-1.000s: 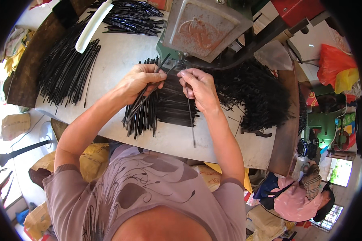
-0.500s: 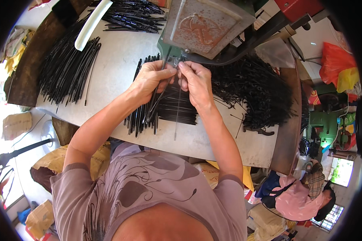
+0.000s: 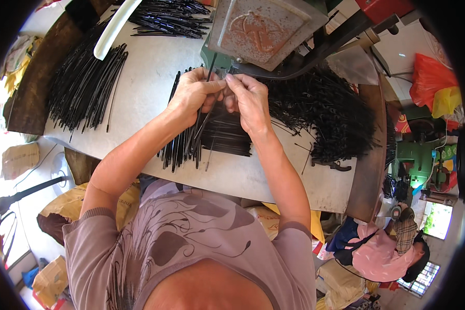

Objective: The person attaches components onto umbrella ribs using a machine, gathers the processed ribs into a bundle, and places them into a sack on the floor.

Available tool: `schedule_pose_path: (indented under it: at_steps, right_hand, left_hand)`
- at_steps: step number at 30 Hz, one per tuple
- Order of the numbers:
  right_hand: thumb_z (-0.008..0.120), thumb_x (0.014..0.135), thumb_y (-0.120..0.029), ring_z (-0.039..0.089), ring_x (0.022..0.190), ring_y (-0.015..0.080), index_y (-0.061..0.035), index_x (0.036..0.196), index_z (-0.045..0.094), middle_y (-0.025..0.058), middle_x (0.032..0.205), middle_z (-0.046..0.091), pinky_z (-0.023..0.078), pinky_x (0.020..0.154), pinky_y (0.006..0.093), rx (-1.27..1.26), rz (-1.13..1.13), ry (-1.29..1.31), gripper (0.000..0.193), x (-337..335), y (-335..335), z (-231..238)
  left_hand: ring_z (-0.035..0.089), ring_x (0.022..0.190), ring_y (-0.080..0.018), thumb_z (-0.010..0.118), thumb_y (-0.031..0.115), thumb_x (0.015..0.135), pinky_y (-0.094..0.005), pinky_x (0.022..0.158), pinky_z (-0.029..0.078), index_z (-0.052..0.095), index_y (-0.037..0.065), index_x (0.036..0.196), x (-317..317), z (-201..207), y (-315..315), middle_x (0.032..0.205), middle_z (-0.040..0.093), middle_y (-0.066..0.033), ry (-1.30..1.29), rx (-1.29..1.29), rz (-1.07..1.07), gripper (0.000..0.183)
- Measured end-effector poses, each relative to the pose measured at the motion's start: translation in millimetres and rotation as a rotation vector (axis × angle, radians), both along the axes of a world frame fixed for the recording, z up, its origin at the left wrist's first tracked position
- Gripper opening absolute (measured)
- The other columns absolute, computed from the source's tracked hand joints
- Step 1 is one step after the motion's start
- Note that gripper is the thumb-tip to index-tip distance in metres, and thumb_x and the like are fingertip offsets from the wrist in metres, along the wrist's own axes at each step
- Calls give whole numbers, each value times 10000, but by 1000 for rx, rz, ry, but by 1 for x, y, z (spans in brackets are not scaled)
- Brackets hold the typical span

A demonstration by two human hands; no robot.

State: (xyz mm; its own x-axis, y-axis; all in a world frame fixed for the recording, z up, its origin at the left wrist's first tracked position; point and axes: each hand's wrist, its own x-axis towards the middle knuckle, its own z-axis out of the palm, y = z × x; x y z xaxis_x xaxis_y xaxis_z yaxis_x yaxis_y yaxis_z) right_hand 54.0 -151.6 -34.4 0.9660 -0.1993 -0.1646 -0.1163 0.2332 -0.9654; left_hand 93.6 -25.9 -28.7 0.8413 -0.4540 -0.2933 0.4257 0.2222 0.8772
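Note:
Both my hands are together just below the head of a green and grey machine point(image 3: 263, 39). My left hand point(image 3: 194, 94) is closed around a few thin black rods that look like umbrella ribs point(image 3: 202, 126), which slant down past my wrist. Fingertips of my right hand point(image 3: 252, 103) are pinched against the left ones; the small piece between them is hidden. One thin grey rod point(image 3: 208, 157) hangs below the hands. Under them lie a crosswise stack of black ribs point(image 3: 227, 138) and a lengthwise bunch point(image 3: 176, 150) to its left.
A big tangled heap of black ribs point(image 3: 341, 113) covers the table's right side. More bundles point(image 3: 85, 88) lie at the left, beside a white curved strip point(image 3: 116, 28). A dark curved arm point(image 3: 294, 72) juts from the machine. A person in pink point(image 3: 382, 253) sits at the far right.
The thin rod hanging under my hands has swung to the left. My hands have shifted slightly, staying pinched together at the machine.

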Motion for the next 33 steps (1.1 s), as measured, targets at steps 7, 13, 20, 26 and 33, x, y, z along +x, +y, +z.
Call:
schedule_pose_path:
  at_steps: [7, 13, 20, 26, 33]
  right_hand:
    - [569, 822, -205, 507, 494, 86, 19, 856, 571, 57, 700, 543, 388, 417, 187, -97, 62, 107, 227, -11, -15, 11]
    - [552, 808, -164, 511, 482, 96, 33, 799, 559, 57, 670, 542, 390, 408, 203, 65, 45, 46, 198, 3, -11, 2]
    - [546, 809, -160, 517, 484, 95, 26, 791, 557, 55, 667, 542, 385, 397, 203, 68, 32, 65, 187, 0, -12, 1]
    - [568, 810, -187, 518, 484, 102, 38, 884, 571, 85, 704, 554, 394, 415, 194, -199, 65, 122, 236, -24, -40, 19]
    - [554, 806, -106, 520, 494, 91, 25, 872, 586, 63, 687, 568, 386, 422, 191, -402, -111, 91, 150, -56, -98, 32]
  left_hand:
    - [370, 375, -63, 586, 33, 738, -202, 315, 237, 434, 30, 790, -1, 7, 1, 579, 503, -62, -29, 50, 27, 160]
    - [378, 376, -69, 584, 27, 735, -207, 322, 247, 440, 27, 796, 0, 9, 0, 575, 505, -61, -13, 67, 20, 157]
    - [344, 380, -51, 577, 36, 750, -188, 325, 223, 435, 62, 805, -2, 5, -1, 584, 506, -44, 9, 60, 18, 154]
    - [340, 379, -50, 570, 32, 755, -186, 324, 226, 430, 66, 799, 0, 7, 1, 587, 507, -50, 5, 55, -3, 151]
    - [342, 388, -34, 588, 113, 770, -178, 329, 242, 485, 59, 808, 13, 17, 24, 596, 517, -25, -174, 236, -123, 123]
